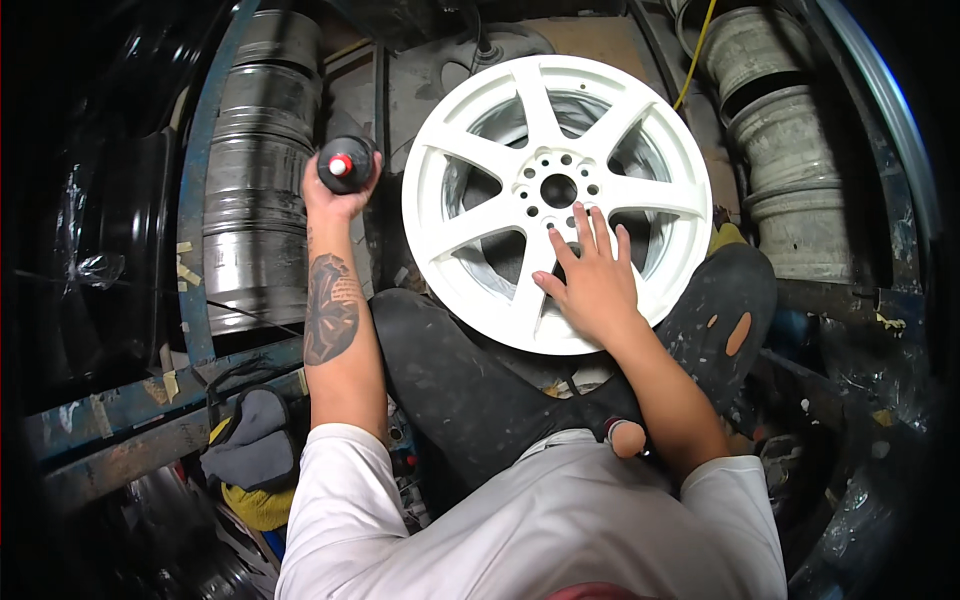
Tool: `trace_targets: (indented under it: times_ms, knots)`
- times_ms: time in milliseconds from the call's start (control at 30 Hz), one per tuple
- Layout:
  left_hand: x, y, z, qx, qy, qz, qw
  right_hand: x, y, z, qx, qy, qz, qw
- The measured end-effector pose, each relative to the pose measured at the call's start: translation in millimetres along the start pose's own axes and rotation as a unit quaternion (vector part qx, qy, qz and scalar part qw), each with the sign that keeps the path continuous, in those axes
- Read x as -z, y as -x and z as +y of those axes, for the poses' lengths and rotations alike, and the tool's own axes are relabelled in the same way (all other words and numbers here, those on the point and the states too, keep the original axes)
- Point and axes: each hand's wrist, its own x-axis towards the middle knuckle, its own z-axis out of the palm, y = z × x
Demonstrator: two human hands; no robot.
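Observation:
In front of me is a white multi-spoke car wheel rim (538, 115), face up, with a round hub hole and several lug holes around it. My right hand (596, 283) lies over its near spokes with the fingers spread, the fingertips near the hub, holding nothing. To the left of the rim, my left hand (345, 195) grips a dark bottle (349, 178) with a red and white cap; its fingers wrap around the sides. The bottle's cap points up toward me. Part of the near spokes is hidden under my right hand.
Stacked bare metal rims stand at the left (262, 180) and the right (785, 130) behind blue metal frames (195, 200). A yellow cord (697, 55) hangs at the upper right. Grey-black gloves (252, 440) lie at the lower left. My knees flank the white rim.

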Motion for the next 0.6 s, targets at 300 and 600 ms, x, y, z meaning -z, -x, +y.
trace_targets:
  times_ms: [300,600]
  knots:
    - [73.4,-29.4,9.2,0.104,0.014,0.153,0.983,19.7,2.3,-3.2,0.025,-0.107,-0.035,0.993]
    - [36.2,-13.4,-15.7,-0.108,-0.221,0.287,0.926,29.4,8.3,1.3,0.071,-0.149,-0.018,0.986]
